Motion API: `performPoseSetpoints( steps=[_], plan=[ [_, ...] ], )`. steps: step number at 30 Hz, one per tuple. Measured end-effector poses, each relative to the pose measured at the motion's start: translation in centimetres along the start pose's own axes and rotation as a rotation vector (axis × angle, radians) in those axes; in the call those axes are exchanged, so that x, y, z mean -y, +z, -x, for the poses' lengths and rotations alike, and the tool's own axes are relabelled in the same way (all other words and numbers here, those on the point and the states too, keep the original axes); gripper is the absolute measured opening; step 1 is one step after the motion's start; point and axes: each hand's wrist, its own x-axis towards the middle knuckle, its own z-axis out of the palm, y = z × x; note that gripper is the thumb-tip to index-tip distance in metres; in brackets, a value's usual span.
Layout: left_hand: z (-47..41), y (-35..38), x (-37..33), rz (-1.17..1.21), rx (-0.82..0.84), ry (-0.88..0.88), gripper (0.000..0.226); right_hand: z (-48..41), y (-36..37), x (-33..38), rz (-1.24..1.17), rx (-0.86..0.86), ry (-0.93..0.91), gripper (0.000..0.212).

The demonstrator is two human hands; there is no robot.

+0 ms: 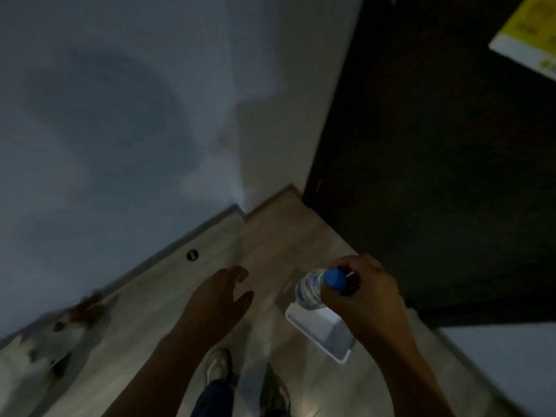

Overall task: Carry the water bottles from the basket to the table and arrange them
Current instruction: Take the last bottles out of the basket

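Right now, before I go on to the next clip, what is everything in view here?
bottle: one, clear with a blue cap, held above the basket
basket: one, white, on the floor by the door
door: one, dark, right side
sheet: one, yellow and white, on the door, top right
disc: one, black, on the floor near the wall
shape: one, white and brown, lower left; too blurred to tell what it is
floor: one, light wood, centre
wall: one, grey, left and top
shoes: two, pale, bottom centre
left hand: one, open, holds nothing, left of the bottle
right hand: one, grips the bottle at its neck
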Motion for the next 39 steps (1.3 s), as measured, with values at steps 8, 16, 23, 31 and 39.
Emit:
performPoseSetpoints(
  steps=[8,16,23,31,39],
  plan=[
    [8.5,-4.1,-0.8,0.088,-0.312,-0.167,0.038,1.2,-3.8,8.0,0.051,0.155,-0.417,0.027],
    [18.2,-8.8,2.5,0.155,-0.577,-0.331,0.036,5.1,-0.5,17.1,0.024,0.293,-0.782,0.017],
    [30.5,-10.7,7.6,0.251,-0.765,-0.521,0.027,13.6,6.2,24.7,0.029,0.458,-1.047,0.014],
    [48.3,-9.4,14.3,0.32,-0.981,-0.766,0.031,28.1,14.7,31.4,-0.058,0.644,-1.222,0.017],
    [61.4,-7.0,18.1,0.359,-1.096,-0.957,0.033,41.0,21.0,35.3,-0.044,0.86,-1.343,0.019]
  ],
)
